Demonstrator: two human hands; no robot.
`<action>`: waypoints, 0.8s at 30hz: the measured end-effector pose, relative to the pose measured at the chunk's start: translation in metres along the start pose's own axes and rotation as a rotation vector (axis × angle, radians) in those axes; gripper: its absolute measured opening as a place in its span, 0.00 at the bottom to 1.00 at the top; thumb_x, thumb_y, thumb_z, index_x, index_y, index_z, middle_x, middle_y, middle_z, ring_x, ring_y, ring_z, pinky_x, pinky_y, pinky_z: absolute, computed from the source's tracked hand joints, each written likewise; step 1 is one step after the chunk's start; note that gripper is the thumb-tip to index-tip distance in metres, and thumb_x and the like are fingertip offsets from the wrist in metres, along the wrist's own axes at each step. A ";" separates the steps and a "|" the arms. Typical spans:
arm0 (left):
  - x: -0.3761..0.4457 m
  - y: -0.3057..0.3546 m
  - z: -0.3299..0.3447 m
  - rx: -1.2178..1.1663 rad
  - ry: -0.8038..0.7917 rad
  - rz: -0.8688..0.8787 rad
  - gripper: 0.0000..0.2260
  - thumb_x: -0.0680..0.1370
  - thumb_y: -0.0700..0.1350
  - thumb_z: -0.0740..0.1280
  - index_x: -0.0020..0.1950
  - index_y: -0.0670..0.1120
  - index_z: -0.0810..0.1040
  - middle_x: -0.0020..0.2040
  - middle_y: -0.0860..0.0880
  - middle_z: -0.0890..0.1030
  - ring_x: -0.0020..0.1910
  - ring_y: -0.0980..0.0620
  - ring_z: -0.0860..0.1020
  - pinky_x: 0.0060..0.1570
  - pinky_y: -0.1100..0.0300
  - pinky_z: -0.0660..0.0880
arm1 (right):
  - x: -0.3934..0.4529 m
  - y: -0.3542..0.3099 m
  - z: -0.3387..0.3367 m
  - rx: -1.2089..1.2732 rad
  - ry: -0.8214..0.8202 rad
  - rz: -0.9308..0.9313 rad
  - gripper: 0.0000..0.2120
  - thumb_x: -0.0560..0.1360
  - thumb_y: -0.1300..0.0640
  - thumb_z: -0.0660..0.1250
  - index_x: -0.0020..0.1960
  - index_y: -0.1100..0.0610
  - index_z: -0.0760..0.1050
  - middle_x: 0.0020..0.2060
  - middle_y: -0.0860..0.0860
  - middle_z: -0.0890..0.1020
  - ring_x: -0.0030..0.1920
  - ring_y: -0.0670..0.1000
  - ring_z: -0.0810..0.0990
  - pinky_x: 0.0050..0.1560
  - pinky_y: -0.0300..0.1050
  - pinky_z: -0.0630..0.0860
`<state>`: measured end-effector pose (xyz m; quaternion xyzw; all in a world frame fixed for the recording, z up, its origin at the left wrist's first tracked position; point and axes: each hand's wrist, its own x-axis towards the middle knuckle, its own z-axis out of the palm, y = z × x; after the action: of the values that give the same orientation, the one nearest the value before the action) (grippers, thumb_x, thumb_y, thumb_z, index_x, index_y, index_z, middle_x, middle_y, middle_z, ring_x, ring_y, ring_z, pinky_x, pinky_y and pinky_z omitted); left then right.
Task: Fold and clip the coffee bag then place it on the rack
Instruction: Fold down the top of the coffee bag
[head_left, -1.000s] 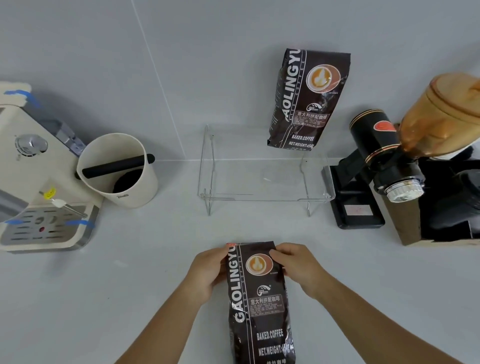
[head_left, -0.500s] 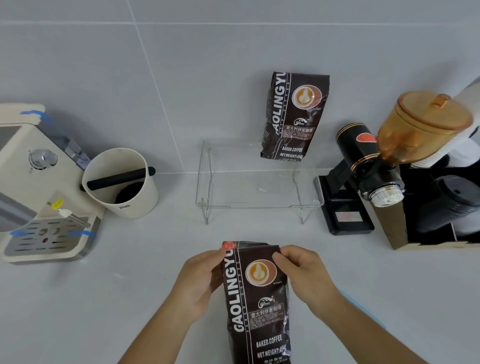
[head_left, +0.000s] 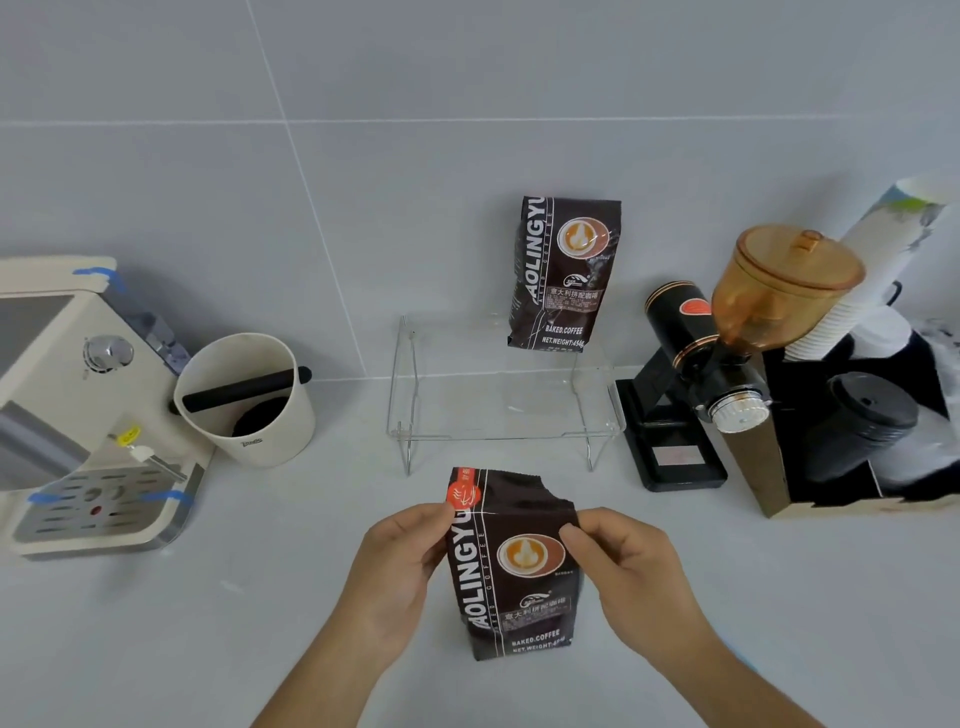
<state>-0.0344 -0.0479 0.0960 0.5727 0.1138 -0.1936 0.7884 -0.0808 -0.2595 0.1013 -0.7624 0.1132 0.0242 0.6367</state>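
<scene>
- Pinching the dark brown foil coffee bag (head_left: 511, 566), upright on the grey desk (head_left: 208, 623): left hand (head_left: 400, 566) and right hand (head_left: 618, 571) clamped on opposite upper edges.
- Lying straight ahead, beyond the bag: clear acrylic rack (head_left: 498, 410), equally near both hands.

**Both hands pinched at the bag's upper edges**

The left hand (head_left: 400, 566) and right hand (head_left: 623, 566) reach in from below on bare forearms, palms facing each other, fingers curled, each pinching one side of the coffee bag (head_left: 511, 566).
</scene>
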 end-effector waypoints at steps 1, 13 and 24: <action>-0.001 0.001 0.003 0.017 -0.012 0.020 0.09 0.71 0.44 0.68 0.39 0.43 0.87 0.41 0.45 0.88 0.39 0.53 0.84 0.47 0.57 0.75 | 0.000 0.001 -0.002 0.003 0.009 -0.011 0.06 0.75 0.54 0.68 0.40 0.54 0.80 0.37 0.50 0.87 0.40 0.48 0.86 0.36 0.38 0.80; -0.005 0.012 0.017 0.208 -0.011 0.069 0.09 0.78 0.44 0.66 0.45 0.44 0.87 0.45 0.45 0.88 0.46 0.53 0.85 0.57 0.55 0.75 | 0.000 -0.021 -0.008 0.244 -0.003 0.085 0.11 0.77 0.62 0.67 0.46 0.49 0.86 0.43 0.51 0.89 0.44 0.50 0.87 0.38 0.34 0.81; -0.003 0.026 0.034 0.241 0.079 0.106 0.13 0.78 0.49 0.66 0.41 0.42 0.85 0.41 0.43 0.88 0.41 0.51 0.84 0.52 0.52 0.77 | 0.022 -0.050 -0.001 0.297 0.018 0.055 0.08 0.74 0.67 0.70 0.51 0.57 0.80 0.31 0.49 0.87 0.29 0.43 0.84 0.24 0.31 0.74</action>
<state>-0.0276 -0.0728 0.1309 0.6756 0.0901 -0.1412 0.7179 -0.0493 -0.2552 0.1458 -0.6567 0.1420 0.0179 0.7404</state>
